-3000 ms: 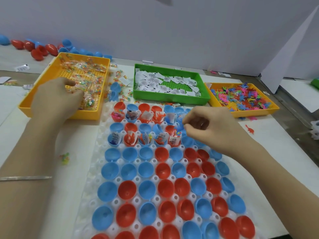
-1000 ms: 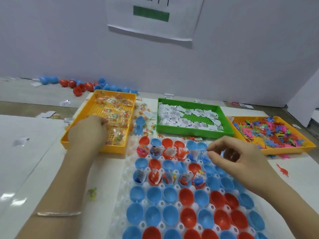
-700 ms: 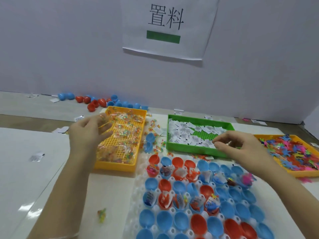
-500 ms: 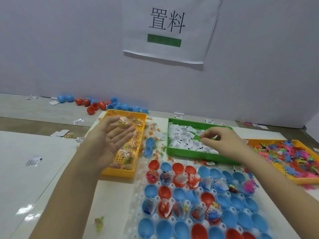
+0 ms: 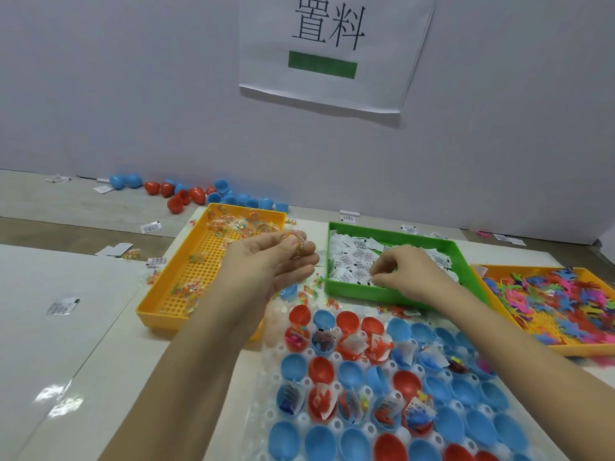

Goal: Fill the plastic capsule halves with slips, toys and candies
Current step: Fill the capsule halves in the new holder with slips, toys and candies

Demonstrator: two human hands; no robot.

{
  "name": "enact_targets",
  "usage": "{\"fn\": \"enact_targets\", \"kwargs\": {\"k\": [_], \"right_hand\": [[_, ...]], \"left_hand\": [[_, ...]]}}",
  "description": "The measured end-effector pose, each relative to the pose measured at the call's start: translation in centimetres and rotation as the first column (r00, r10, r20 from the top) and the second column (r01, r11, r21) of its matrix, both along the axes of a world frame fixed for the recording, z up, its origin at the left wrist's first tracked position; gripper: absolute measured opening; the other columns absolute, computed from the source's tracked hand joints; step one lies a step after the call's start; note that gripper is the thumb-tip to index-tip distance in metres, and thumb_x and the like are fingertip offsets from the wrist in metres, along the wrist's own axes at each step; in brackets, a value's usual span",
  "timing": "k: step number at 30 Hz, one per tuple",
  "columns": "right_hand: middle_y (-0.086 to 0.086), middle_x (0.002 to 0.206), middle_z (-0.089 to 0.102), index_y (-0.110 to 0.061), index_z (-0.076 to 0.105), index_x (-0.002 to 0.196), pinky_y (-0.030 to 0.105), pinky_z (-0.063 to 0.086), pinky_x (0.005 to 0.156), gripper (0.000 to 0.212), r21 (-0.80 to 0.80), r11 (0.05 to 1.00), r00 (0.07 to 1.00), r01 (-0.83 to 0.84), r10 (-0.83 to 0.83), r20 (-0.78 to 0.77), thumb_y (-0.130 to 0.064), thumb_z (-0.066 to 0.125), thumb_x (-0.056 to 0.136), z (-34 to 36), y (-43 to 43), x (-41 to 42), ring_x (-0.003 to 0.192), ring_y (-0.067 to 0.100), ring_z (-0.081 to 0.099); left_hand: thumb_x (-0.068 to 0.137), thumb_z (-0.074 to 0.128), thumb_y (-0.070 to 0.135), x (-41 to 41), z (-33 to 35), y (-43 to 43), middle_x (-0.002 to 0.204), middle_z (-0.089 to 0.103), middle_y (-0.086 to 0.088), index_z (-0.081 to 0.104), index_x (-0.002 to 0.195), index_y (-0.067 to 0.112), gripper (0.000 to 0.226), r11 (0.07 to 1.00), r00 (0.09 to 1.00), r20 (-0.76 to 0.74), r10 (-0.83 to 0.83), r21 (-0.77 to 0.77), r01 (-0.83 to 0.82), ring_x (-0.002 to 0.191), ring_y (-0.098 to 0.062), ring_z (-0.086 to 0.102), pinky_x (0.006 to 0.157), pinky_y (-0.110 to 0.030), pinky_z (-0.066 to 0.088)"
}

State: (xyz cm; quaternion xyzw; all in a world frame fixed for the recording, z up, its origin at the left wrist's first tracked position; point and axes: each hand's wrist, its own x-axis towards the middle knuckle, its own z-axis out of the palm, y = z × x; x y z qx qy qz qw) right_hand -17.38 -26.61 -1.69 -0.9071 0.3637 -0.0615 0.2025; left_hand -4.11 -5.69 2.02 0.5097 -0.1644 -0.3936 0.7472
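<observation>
White paper sign (image 5: 332, 51), black characters, green bar, hangs on grey wall (image 5: 133, 94); white tabletop (image 5: 66, 344) below.

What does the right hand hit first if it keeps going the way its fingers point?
The paper slips in the green tray. The right hand has its fingers curled down and left into the pile, seemingly touching it; beyond lies the tray's left wall. Exact contact is unclear.
</observation>
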Motion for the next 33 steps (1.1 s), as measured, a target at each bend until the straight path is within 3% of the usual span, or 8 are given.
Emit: {"fn": "enact_targets", "kwargs": {"k": [3,6,12,15,20,26,29,33], "right_hand": [[-0.003,0.082,0.066,-0.026,0.067,0.096,0.013,0.041,0.053,0.018,0.055,0.998,0.985,0.039,-0.048,0.166,-0.014,0.070,0.083,0.3,-0.4,-0.5,0.069,0.009,0.060],[-0.002,0.084,0.064,-0.025,0.062,0.108,0.021,0.050,0.058,0.024,0.129,0.991,0.932,0.037,-0.081,0.354,-0.011,0.064,0.089,1.1,-0.2,-1.1,0.070,0.013,0.063],[0.005,0.082,0.062,-0.023,0.059,0.109,0.028,0.056,0.056,0.029,0.408,0.889,0.688,-0.209,-0.163,0.707,-0.003,0.064,0.088,4.1,3.4,-1.6,0.065,0.016,0.066],[-0.001,0.076,0.064,-0.022,0.061,0.108,0.030,0.057,0.056,0.029,0.450,0.835,0.625,-0.316,-0.173,0.761,-0.005,0.067,0.085,5.3,5.8,-1.6,0.064,0.019,0.066],[-0.005,0.073,0.068,-0.018,0.060,0.110,0.029,0.057,0.058,0.038,0.495,0.749,0.614,-0.441,-0.151,0.775,-0.016,0.070,0.074,6.4,9.2,-2.0,0.067,0.020,0.067],[-0.003,0.076,0.073,-0.021,0.063,0.104,0.022,0.055,0.063,0.026,0.474,0.824,0.582,-0.311,-0.229,0.780,-0.014,0.071,0.081,6.6,10.3,-2.3,0.069,0.013,0.067],[-0.003,0.076,0.074,-0.021,0.066,0.096,0.014,0.050,0.059,0.019,0.484,0.837,0.518,-0.254,-0.305,0.799,-0.014,0.073,0.080,6.3,10.8,-2.2,0.065,0.007,0.066],[-0.009,0.077,0.073,-0.020,0.070,0.089,0.009,0.048,0.062,0.012,0.488,0.846,0.391,-0.213,-0.384,0.836,-0.010,0.071,0.082,5.5,11.8,-1.6,0.070,0.001,0.066]], "left_hand": [[0.091,0.063,0.006,-0.5,-0.1,-0.1,0.080,0.076,-0.013,0.069,0.086,0.003,0.009,1.000,1.000,0.003,0.006,0.002,-0.006,0.074,-0.022,0.075,0.054,-0.018,0.056],[0.088,0.066,0.006,-0.8,-0.2,-0.2,0.079,0.076,-0.016,0.069,0.085,0.001,0.007,1.000,1.000,0.010,-0.004,0.011,0.004,0.072,-0.023,0.075,0.053,-0.018,0.055],[0.087,0.068,0.004,-1.9,-0.2,-0.6,0.074,0.075,-0.015,0.071,0.080,0.001,0.008,0.998,0.998,0.038,0.047,0.034,-0.048,0.066,-0.022,0.074,0.051,-0.019,0.056],[0.086,0.069,0.005,-2.5,-0.1,-0.6,0.073,0.075,-0.014,0.071,0.079,0.002,0.008,0.998,0.997,0.055,0.062,0.020,-0.063,0.066,-0.022,0.075,0.052,-0.019,0.056],[0.086,0.069,0.005,-3.5,0.5,-0.5,0.081,0.077,-0.011,0.073,0.087,0.006,0.004,0.996,0.997,0.025,0.074,-0.042,-0.073,0.076,-0.022,0.076,0.055,-0.021,0.057],[0.094,0.057,0.021,-4.1,1.5,-0.3,0.106,0.073,-0.021,0.062,0.114,-0.003,0.031,0.987,0.957,-0.267,-0.111,-0.146,0.074,0.094,-0.030,0.073,0.066,-0.030,0.061],[0.097,0.051,0.021,-4.6,1.7,-0.2,0.102,0.074,-0.020,0.062,0.112,-0.003,0.031,0.970,0.933,-0.323,-0.159,-0.225,0.087,0.093,-0.030,0.074,0.069,-0.030,0.062],[0.097,0.051,0.015,-5.7,1.5,-0.5,0.089,0.076,-0.015,0.062,0.104,-0.001,0.020,0.963,0.936,-0.340,-0.088,-0.268,-0.006,0.086,-0.025,0.075,0.067,-0.027,0.061]]}}
